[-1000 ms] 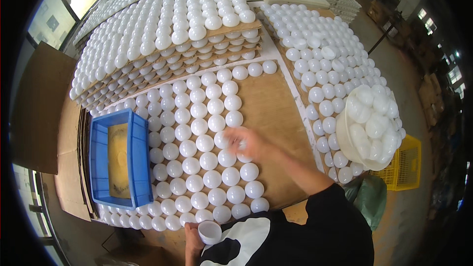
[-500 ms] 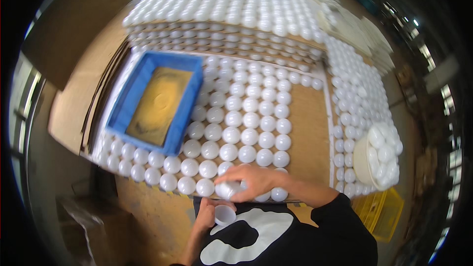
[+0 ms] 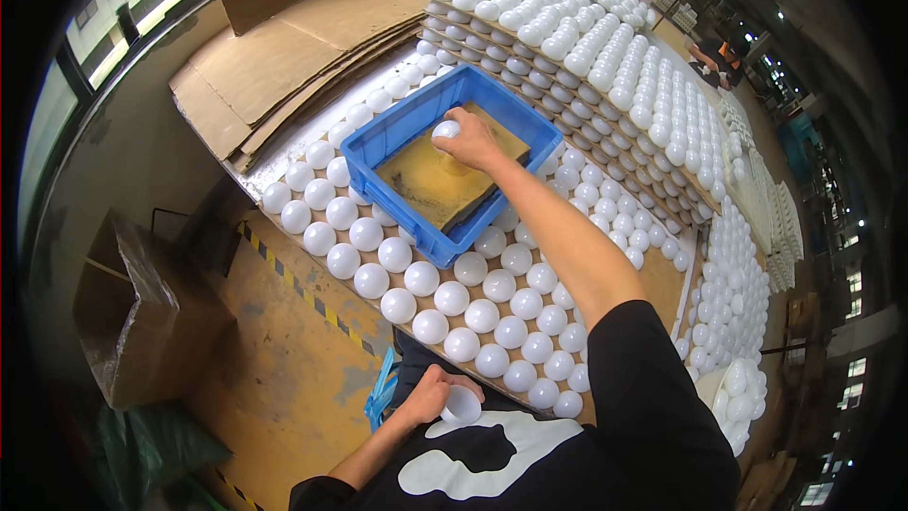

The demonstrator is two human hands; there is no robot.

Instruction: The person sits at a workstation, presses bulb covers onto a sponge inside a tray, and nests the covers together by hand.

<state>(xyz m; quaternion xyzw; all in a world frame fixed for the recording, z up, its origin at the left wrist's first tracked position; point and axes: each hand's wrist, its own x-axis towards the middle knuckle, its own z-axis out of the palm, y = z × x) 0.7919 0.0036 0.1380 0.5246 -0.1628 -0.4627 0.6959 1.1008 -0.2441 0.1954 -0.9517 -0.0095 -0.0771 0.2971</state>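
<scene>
Dome stack (image 3: 567, 85): boards loaded with white domes (image 3: 430, 326), looks done; several layers, domes too many to count.
Front board (image 3: 671, 276): mostly filled, I judge; bare patch (image 3: 664, 263) left at the right. About 12 domes along the near edge; the rest partly hidden by my arm and the bin.
Blue bin (image 3: 378, 194): 1, over the rows.
Bucket (image 3: 711, 386): 1, heaped with loose domes, so plenty seems left.
Yellow pad (image 3: 416, 182): 1, in the bin.
Right hand (image 3: 470, 142): fingers pinching 1 dome.
Left hand (image 3: 430, 396): curled around the cup, by my shirt.
White cup (image 3: 462, 406): 1.
Held dome (image 3: 445, 130): 1, over the pad, not in a row; contact can't tell.
</scene>
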